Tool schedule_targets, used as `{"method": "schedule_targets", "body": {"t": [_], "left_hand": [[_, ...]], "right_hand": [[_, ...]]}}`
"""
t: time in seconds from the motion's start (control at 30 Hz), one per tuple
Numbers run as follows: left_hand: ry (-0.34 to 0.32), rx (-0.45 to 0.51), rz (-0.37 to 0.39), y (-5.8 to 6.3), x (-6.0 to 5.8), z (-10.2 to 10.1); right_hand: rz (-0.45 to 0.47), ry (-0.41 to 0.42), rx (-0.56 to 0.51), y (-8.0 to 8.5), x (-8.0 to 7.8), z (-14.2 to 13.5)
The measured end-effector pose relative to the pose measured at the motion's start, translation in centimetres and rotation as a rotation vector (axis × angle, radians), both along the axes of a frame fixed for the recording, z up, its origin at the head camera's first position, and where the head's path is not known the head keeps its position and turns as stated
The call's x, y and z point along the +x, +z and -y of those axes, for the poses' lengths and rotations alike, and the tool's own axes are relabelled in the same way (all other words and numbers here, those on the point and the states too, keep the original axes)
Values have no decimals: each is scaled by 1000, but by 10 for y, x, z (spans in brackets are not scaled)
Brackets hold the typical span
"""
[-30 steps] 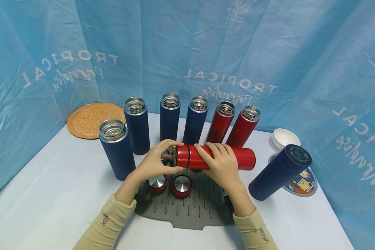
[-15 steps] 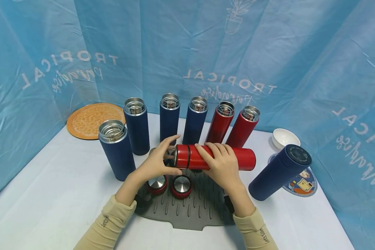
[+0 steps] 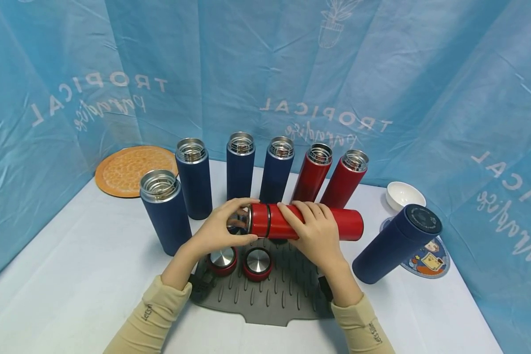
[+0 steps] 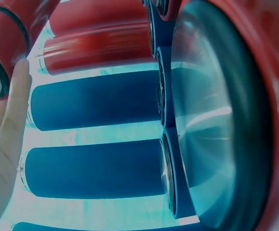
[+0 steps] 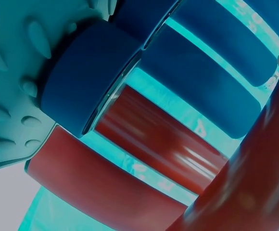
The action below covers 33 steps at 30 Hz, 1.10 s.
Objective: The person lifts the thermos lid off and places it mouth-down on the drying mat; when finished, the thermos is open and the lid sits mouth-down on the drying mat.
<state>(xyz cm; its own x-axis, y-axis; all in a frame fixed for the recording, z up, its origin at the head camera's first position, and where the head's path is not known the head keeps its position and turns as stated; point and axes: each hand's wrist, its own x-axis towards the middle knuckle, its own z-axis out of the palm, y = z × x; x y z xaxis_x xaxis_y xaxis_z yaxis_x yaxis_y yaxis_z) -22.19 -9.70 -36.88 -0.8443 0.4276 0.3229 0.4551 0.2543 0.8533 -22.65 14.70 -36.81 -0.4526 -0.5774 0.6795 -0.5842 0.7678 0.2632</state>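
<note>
A red thermos (image 3: 347, 224) lies level in the air, and my right hand (image 3: 316, 236) grips its body from above. At its left end is the red lid (image 3: 259, 221), which my left hand (image 3: 214, 228) pinches between fingers and thumb. The left wrist view shows my fingers (image 4: 14, 106) against that lid's edge. Below the thermos, two red lids (image 3: 257, 263) with silver tops rest on the grey mat (image 3: 265, 307). Blue lids, such as this blue lid (image 5: 91, 72), sit farther back on the mat, mostly hidden by my hands in the head view.
Several lidless blue thermoses (image 3: 165, 216) and two lidless red thermoses (image 3: 344, 179) stand behind and left. A lidded blue thermos (image 3: 387, 250) stands at right, beside a cartoon mat (image 3: 433, 258) and a white bowl (image 3: 404, 196). An orange round mat (image 3: 134, 169) lies back left.
My left fingers spread away from the lid half a second ago and are back around it now. The right hand keeps its grip, with the thermos almost in the same place.
</note>
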Motion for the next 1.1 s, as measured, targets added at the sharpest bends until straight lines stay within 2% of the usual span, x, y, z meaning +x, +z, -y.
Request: {"method": "schedule_targets", "body": {"t": [0.1,0.17,0.23,0.3,0.43,0.5,0.57,0.8,0.97,1.1], "left_hand": [[59,-60,70,1,0,0],[87,-107,86,1,0,0],[76,-101,94,1,0,1],[41,-83,53,1,-1,1],[-78,-12,-83,-1,-2,1],[-99,-2,-144,-1,-2,1],[-95,8,-151,-1,-2,1],[-42,18,-76,1,0,3],[38,-20,-20,4,2,3],[130,-74,23,6,3,1]], "right_hand": [[5,8,-7,0,1,0],[11,13,-8,0,1,1],[15,13,-7,0,2,1],[17,8,-2,0,2,1],[10,4,-3,1,2,1],[8,3,-4,1,1,1],[11,2,-5,1,1,0],[19,5,-6,0,1,0],[18,10,-13,-1,1,2],[10,14,-16,-2,0,2]]}}
